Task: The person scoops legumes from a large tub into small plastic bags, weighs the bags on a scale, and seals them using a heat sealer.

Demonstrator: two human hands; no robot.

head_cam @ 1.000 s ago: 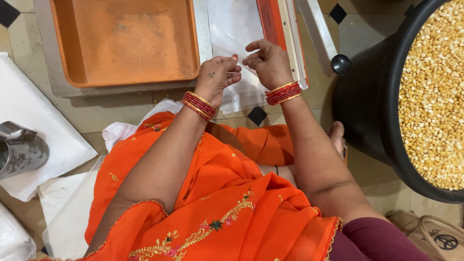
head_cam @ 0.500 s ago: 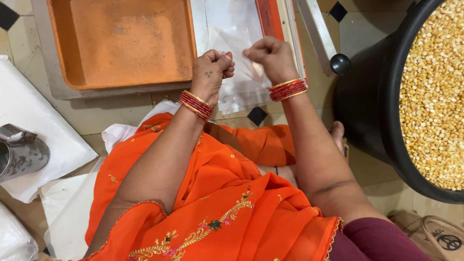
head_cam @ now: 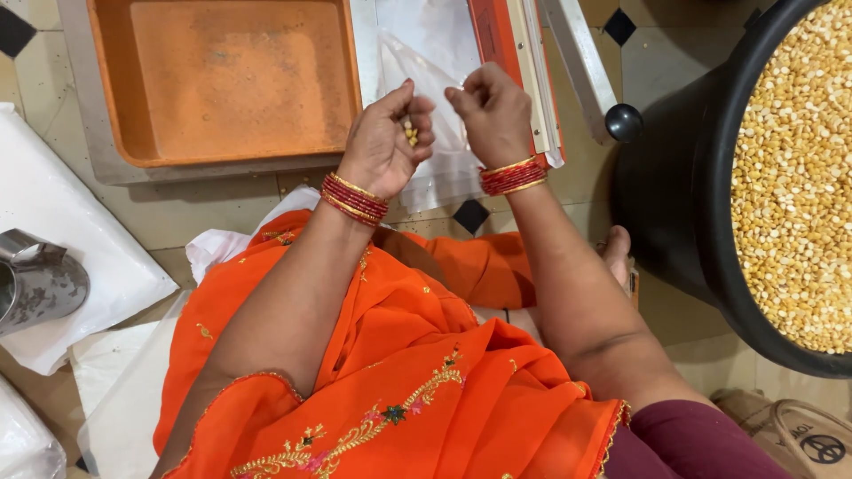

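Observation:
My left hand [head_cam: 386, 137] is cupped palm-up over the floor with a few yellow split lentils [head_cam: 411, 134] in its curled fingers. My right hand [head_cam: 491, 111] hovers just to its right, fingers pinched together near the left hand's fingertips. Whether it holds a lentil I cannot tell. Both hands are above a clear plastic bag [head_cam: 426, 62] that lies flat beside a sealing machine with an orange bar [head_cam: 515, 62]. Red bangles circle both wrists.
An orange tray [head_cam: 222, 80] on a metal frame sits at the upper left. A big black tub [head_cam: 710, 222] full of yellow split lentils [head_cam: 794, 177] stands at right. White sacks [head_cam: 53, 222] and a steel scoop [head_cam: 35, 284] lie at left.
Both hands lifted off the plastic bag and turned; the left hand opened palm-up with lentils in it, and the right hand's fingers moved toward it.

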